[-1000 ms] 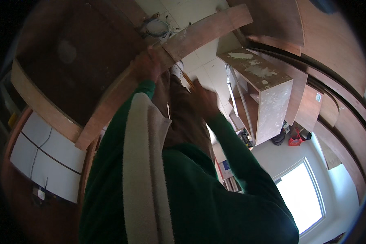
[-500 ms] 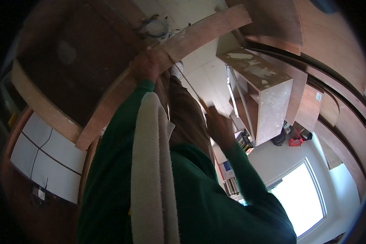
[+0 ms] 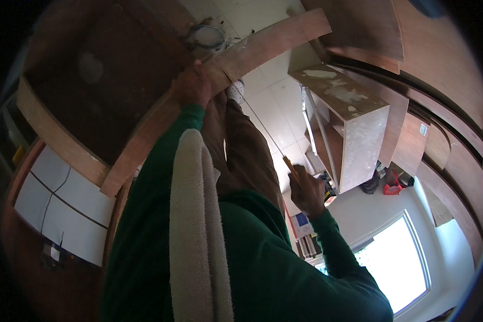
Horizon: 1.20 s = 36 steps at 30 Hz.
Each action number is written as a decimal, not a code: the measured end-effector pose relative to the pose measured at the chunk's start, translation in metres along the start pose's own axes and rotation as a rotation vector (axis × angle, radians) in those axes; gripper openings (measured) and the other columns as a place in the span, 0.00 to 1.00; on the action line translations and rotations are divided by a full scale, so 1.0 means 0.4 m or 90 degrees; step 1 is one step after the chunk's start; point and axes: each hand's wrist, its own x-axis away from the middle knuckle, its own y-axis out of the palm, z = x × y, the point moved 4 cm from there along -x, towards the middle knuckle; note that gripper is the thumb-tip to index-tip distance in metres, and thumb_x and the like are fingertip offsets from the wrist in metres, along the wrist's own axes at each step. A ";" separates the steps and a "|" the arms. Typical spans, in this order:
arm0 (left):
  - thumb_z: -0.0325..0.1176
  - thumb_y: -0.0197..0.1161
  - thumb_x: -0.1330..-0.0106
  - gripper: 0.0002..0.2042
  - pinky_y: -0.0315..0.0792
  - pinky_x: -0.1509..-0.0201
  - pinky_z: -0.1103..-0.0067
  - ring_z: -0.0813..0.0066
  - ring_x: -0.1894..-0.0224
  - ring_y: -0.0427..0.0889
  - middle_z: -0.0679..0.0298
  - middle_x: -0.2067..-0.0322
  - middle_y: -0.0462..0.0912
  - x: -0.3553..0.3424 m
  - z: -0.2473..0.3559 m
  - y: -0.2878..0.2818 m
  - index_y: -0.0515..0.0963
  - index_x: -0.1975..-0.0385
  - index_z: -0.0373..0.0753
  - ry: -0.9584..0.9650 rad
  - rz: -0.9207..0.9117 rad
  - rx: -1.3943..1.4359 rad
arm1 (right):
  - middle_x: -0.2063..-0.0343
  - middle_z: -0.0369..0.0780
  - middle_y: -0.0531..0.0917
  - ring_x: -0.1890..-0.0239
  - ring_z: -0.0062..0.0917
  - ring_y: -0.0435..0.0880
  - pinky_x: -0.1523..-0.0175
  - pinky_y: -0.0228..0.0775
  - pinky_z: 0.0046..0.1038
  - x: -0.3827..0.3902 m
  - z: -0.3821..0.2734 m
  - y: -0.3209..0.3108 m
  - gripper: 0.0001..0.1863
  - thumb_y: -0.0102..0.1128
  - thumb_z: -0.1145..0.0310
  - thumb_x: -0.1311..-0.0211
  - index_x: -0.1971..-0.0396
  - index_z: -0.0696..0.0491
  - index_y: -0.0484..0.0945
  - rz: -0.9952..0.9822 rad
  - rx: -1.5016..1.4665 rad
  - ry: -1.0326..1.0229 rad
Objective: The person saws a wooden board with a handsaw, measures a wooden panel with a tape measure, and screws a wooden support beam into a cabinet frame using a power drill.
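Note:
A long, narrow wooden board (image 3: 276,44) runs slantwise across the view, from the upper right down to the lower left. My left hand (image 3: 193,86) grips it and presses on it near its middle, with some of the fingers hidden. My right hand (image 3: 307,191) is closed round the orange-brown handle (image 3: 291,166) of a handsaw. Seen nearly edge-on, the thin saw blade (image 3: 257,117) reaches from the handle up to the board. Its far end meets the board at a dark cut line, just right of my left hand.
Left of the board is a large dark wooden panel or box (image 3: 91,102) with a pale edge. A paint-smeared wooden cabinet (image 3: 366,145) stands at right, with plywood sheets (image 3: 440,59) behind it. Coiled cable (image 3: 208,37) lies on the tiled floor. A towel (image 3: 196,231) hangs over me.
My right hand has drawn back toward me and to the right with the handsaw, showing more blade. My left hand keeps its place on the board.

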 end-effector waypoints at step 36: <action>0.49 0.54 0.22 0.17 0.80 0.51 0.52 0.44 0.59 0.86 0.48 0.61 0.87 0.037 -0.053 -0.016 0.84 0.57 0.43 0.072 0.158 0.118 | 0.70 0.52 0.85 0.70 0.52 0.86 0.66 0.79 0.50 -0.137 0.320 0.228 0.12 0.58 0.64 0.24 0.50 0.55 0.78 0.246 0.017 0.013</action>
